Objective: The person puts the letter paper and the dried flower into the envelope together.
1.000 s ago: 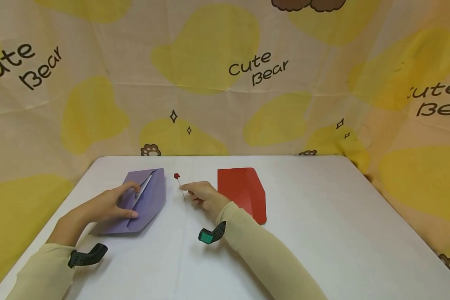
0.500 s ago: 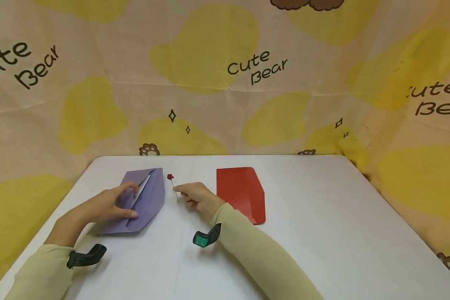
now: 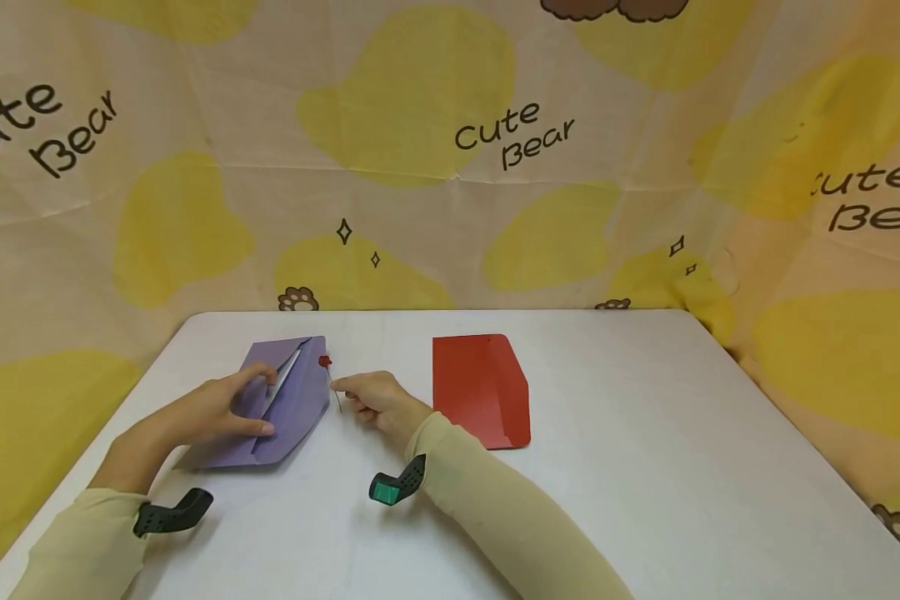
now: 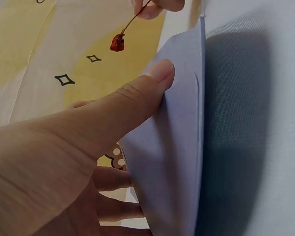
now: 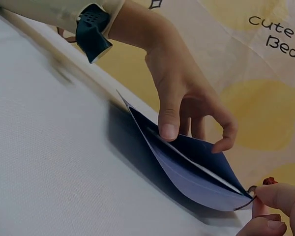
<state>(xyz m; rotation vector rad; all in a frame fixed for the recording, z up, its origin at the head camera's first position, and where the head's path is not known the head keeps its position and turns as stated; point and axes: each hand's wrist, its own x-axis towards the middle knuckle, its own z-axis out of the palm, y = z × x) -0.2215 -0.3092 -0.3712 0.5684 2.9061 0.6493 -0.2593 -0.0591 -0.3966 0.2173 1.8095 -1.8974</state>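
A purple envelope (image 3: 300,425) stands tilted at the left of the table, its mouth parted and a white strip (image 3: 285,379) showing inside. My left hand (image 3: 213,408) grips it, thumb on one side and fingers on the other in the left wrist view. Between thumb and forefinger, my right hand (image 3: 382,402) pinches the thin stem of a small dried red flower (image 3: 325,361). The flower head (image 4: 117,43) hangs clear beside the envelope in the left wrist view. In the right wrist view, the fingertips are right at the envelope's end (image 5: 221,201).
A red envelope (image 3: 480,387) lies flat on the white table (image 3: 645,467), just beyond the right forearm. Behind the table hangs a yellow-patterned cloth (image 3: 420,100) with printed words. Each wrist carries a dark camera mount (image 3: 397,483).
My right hand has moved left with the flower, bringing the flower head over the purple envelope's right edge in the head view. The left hand and both envelopes have stayed put.
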